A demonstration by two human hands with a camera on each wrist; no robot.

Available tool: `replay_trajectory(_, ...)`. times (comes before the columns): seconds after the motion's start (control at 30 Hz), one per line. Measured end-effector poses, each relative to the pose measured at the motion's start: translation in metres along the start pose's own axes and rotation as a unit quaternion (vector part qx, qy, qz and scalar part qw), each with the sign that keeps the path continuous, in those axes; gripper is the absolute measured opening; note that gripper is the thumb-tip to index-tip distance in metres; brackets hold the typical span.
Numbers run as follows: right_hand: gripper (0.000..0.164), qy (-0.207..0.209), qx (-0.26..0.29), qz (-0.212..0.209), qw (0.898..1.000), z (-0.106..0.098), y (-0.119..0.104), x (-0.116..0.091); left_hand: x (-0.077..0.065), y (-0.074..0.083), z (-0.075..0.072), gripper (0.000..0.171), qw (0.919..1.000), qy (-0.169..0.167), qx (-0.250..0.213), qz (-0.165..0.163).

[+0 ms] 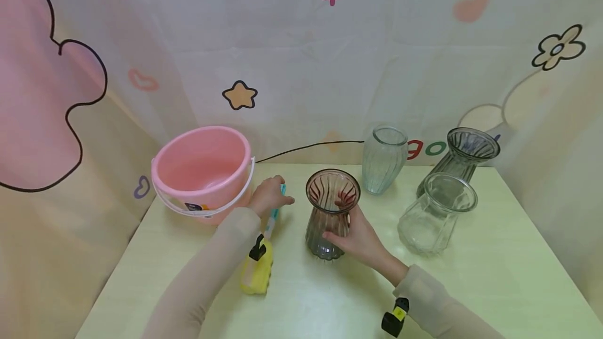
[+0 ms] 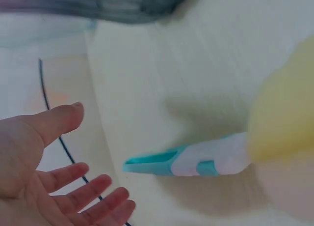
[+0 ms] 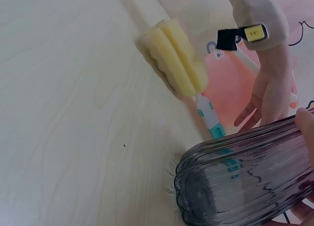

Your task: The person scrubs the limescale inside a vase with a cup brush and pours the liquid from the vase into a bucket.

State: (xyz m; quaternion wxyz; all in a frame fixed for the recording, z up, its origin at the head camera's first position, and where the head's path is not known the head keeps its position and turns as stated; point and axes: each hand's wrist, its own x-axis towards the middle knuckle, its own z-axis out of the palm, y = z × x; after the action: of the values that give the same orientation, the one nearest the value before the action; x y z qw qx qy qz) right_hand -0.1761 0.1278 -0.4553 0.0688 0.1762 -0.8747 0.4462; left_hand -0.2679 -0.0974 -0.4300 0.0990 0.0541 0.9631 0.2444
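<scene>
My right hand [image 1: 361,240] grips a ribbed, brownish-purple glass vase [image 1: 325,226] with a flared rim, the thumb across its near side. The vase is upright, its base at or just above the tabletop. My left hand [image 1: 269,196] is above a sponge bottle brush, fingers and thumb spread, holding nothing. The brush has a yellow sponge head [image 1: 257,271] and a white and teal handle [image 2: 211,159]. In the left wrist view the left fingers [image 2: 91,194] are apart from the handle's end. The right wrist view shows the vase's base [image 3: 196,196] near the brush handle.
A pink bucket [image 1: 202,192] with a white handle stands left of the left hand. Towards the right are a pale clear vase [image 1: 383,164], a grey flared vase [image 1: 454,164] and a clear wide-mouthed vase [image 1: 428,224]. A printed curtain [image 1: 292,67] hangs behind the table.
</scene>
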Motion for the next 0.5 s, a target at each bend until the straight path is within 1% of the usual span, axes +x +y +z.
replay_trajectory(0.13, 0.088, 0.009, -0.001, 0.011, 1.000, 0.000, 0.000, 0.000, 0.017, -0.002, 0.004, 0.053, 0.9986, -0.015, 0.028, -0.041)
replay_trajectory(0.27, 0.088, 0.016, 0.002, 0.020, 1.000, 0.001, 0.000, -0.002, 0.030, -0.006, 0.012, 0.041, 0.9959, -0.029, 0.038, -0.076)
replay_trajectory(0.37, 0.087, 0.016, 0.002, 0.022, 1.000, 0.002, 0.000, -0.002, 0.036, -0.009, 0.017, 0.033, 0.9933, -0.027, 0.042, -0.104)
replay_trajectory(0.43, 0.085, 0.016, 0.004, 0.023, 1.000, 0.002, 0.000, -0.002, 0.039, -0.011, 0.019, 0.026, 0.9917, -0.020, 0.041, -0.120)
replay_trajectory(0.5, 0.083, 0.017, 0.002, 0.024, 1.000, 0.002, 0.000, -0.002, 0.042, -0.013, 0.022, 0.019, 0.9909, -0.016, 0.042, -0.127)
